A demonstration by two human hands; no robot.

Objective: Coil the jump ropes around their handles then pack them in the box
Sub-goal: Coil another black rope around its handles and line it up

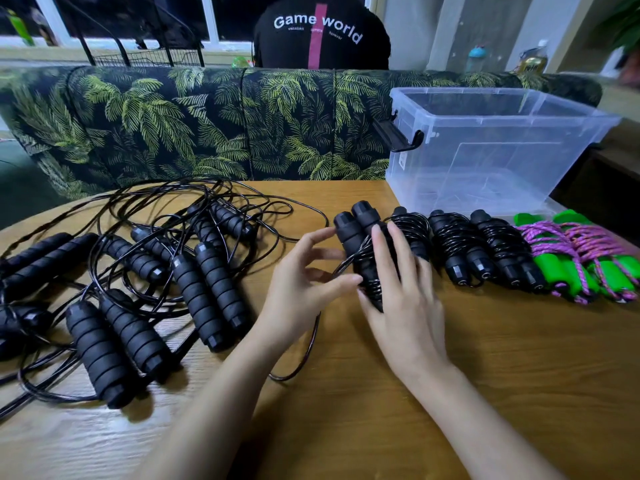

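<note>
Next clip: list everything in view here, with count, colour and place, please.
Loose jump ropes: several, black, tangled on table's left.
Coiled ropes: three, black, in a row right of the hands.
Green-handled ropes: two, pink cord, coiled, far right.
Part-coiled rope: one, black, under the hands.
Box: one, clear, behind the coiled ropes.
Table: one, wooden.
Sofa: one, leaf-print, behind table.
Person: one, black shirt, behind sofa.
Left hand: fingers spread, touching the bundle.
Right hand: fingers straight, resting on it.
</note>
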